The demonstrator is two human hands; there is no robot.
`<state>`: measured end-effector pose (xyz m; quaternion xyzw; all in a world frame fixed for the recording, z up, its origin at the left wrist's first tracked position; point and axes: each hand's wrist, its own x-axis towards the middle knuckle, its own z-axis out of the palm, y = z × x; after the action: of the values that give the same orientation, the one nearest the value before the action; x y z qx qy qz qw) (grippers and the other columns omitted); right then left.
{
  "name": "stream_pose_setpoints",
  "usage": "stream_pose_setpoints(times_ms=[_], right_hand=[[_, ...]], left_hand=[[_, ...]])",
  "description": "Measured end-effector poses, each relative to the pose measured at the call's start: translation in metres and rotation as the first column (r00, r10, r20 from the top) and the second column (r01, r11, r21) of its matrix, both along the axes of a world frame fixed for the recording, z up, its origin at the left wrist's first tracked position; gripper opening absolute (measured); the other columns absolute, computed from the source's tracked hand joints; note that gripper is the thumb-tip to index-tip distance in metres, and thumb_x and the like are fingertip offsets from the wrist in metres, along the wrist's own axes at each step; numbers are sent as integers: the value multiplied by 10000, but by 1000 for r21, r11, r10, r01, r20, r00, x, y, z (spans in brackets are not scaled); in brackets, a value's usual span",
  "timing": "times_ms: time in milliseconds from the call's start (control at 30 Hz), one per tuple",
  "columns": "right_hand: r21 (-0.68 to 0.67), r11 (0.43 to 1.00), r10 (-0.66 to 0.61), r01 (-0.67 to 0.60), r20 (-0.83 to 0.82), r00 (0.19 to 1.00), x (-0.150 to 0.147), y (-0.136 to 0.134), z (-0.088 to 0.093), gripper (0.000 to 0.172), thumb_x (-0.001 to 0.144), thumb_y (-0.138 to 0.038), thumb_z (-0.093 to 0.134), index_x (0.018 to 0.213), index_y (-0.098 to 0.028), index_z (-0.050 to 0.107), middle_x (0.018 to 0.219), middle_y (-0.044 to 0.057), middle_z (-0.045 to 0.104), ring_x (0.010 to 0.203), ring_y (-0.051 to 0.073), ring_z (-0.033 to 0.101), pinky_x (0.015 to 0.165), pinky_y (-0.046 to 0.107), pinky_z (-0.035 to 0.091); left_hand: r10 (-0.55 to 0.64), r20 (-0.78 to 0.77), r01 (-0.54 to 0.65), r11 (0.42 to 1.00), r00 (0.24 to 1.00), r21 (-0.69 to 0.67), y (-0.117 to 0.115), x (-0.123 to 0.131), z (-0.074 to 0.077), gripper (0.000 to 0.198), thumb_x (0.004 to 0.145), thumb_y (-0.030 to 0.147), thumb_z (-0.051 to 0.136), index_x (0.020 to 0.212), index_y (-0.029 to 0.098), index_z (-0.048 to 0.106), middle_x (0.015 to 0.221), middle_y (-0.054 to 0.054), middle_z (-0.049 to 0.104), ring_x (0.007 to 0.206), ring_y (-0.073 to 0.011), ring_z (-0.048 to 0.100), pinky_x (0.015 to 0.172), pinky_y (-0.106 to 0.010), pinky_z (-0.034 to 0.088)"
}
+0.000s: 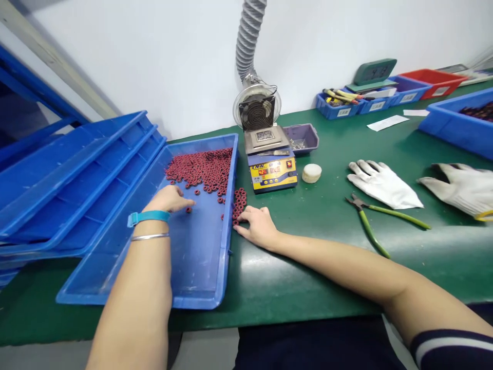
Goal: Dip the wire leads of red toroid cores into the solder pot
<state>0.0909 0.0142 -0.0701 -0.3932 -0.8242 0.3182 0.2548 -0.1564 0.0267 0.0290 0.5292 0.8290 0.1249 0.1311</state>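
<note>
My left hand (169, 199) is over a blue tray (196, 267), palm down, with the thumb stretched to the right and the fingers loosely bent. Just below the thumb is a single small red-and-black ring (188, 209). Many such rings (206, 169) lie heaped at the tray's far end. Outside the tray's right wall, a small cluster of rings (239, 199) sits on the green table. At its near end my right hand (259, 226) has thumb and forefinger closed around a ring (235, 222); its other fingers are curled.
Stacked blue trays (88, 180) lean at the left. Behind stand a yellow-and-blue heating unit (272, 172), a grey hose (249, 41) and a purple bin (308, 139). A white round block (311, 173), green-handled cutters (370, 208), white gloves (385, 185) and a blue bin (458, 128) are to the right.
</note>
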Motion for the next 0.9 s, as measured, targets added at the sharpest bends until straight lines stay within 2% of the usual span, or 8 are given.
stream_pose_setpoints(times_ms=[67, 133, 233, 300, 367, 500, 700, 900], right_hand=[[-167, 986, -24, -11, -205, 979, 10, 2, 1, 135, 772, -261, 700, 827, -138, 696, 837, 44, 674, 752, 145, 603, 762, 322, 409], [-395, 916, -106, -68, -402, 910, 28, 4, 6, 177, 741, -285, 715, 817, -127, 692, 771, 36, 680, 678, 126, 602, 700, 293, 451], [-626, 765, -284, -154, -542, 791, 58, 5, 18, 285, 635, -352, 792, 796, -131, 707, 752, 35, 709, 688, 131, 636, 701, 287, 486], [-681, 711, -377, -172, -577, 725, 75, 4, 26, 331, 554, -356, 841, 774, -139, 724, 742, 33, 721, 707, 134, 653, 714, 285, 499], [-694, 697, -429, -182, -606, 670, 85, 4, 31, 334, 508, -343, 866, 747, -148, 736, 715, 23, 721, 686, 119, 650, 701, 271, 503], [-702, 673, -459, -233, -643, 613, 91, 5, 31, 318, 479, -312, 888, 714, -157, 740, 711, 12, 725, 642, 82, 630, 677, 237, 501], [-776, 531, -510, -340, -613, 603, 95, 5, 30, 336, 445, -278, 909, 679, -149, 706, 618, -15, 689, 537, 52, 601, 550, 181, 483], [-779, 476, -522, -408, -624, 582, 100, 6, 33, 316, 500, -280, 896, 713, -143, 708, 656, -15, 704, 508, 33, 597, 565, 165, 518]], left_hand=[[-31, 4, 30, 992, 1000, 123, 0, 20, 10, 302, 611, 333, 729, 798, 129, 609, 798, -98, 684, 827, -269, 665, 729, -355, 533], [-181, 169, 135, 959, 969, 250, -2, 51, 15, 344, 697, 350, 647, 962, 134, 602, 883, -87, 688, 819, -214, 668, 714, -312, 536], [-465, 473, 327, 879, 748, 347, -12, 104, 12, 375, 685, 349, 654, 989, 135, 603, 888, -78, 685, 767, -180, 661, 664, -293, 537], [-531, 559, 427, 846, 637, 318, -21, 133, 5, 387, 661, 313, 682, 993, 130, 604, 889, -72, 677, 722, -156, 640, 639, -283, 530], [-548, 599, 488, 827, 584, 280, -28, 152, -1, 407, 663, 290, 694, 1022, 123, 597, 910, -72, 663, 709, -140, 622, 619, -271, 523], [-548, 640, 527, 812, 539, 252, -32, 165, -12, 378, 701, 329, 704, 992, 110, 601, 876, -60, 637, 739, -134, 605, 627, -255, 512], [-509, 689, 504, 831, 516, 237, -28, 166, -23, 381, 704, 363, 732, 958, 112, 600, 798, -29, 618, 679, -110, 569, 624, -251, 485], [-475, 763, 475, 843, 439, 252, -26, 166, -24, 387, 674, 311, 759, 973, 117, 609, 811, -26, 626, 701, -105, 577, 638, -236, 482]])
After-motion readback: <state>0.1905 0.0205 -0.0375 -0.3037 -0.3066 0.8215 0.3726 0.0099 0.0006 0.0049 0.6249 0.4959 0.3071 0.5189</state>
